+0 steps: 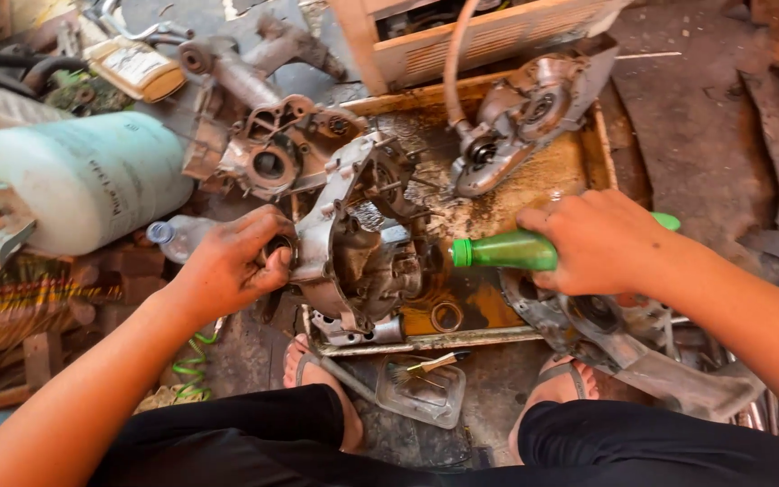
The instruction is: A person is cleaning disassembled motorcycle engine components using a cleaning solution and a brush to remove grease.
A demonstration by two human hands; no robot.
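**A:** Head view: engine crankcase half (pixel 353 243) stands on edge at the front of the oily metal tray (pixel 588 149), roughly centre frame. Where are the hands on it?

**B:** Left hand (pixel 232 261) is on the case's left edge, fingers (pixel 268 230) curled tight around a round boss or bearing seat there. Touching, gripping. Right hand (pixel 601 239) is just right of the case, fingers wrapped around a green plastic bottle (pixel 507 251) held sideways, capped nozzle pointing at the case. Nozzle tip is just beside the casting; can't tell if it touches.

**A:** Anything in the tray?

**B:** Brown oily film on the tray floor, a loose metal ring (pixel 446 316) lying flat near the front lip, and a second engine cover (pixel 520 117) leaning at the back right with a hose running up from it. Another casing part (pixel 606 329) sits under the right wrist, overhanging the tray's front edge.

**A:** Other containers?

**B:** Clear plastic tub (pixel 426 388) on the floor between the person's sandalled feet, with a small brush (pixel 430 365) lying in it. Big pale green canister (pixel 83 176) on its side, far left. Clear bottle with blue cap (pixel 178 236) lies just beyond the left hand. More crankcase pieces (pixel 263 149) stacked behind it.
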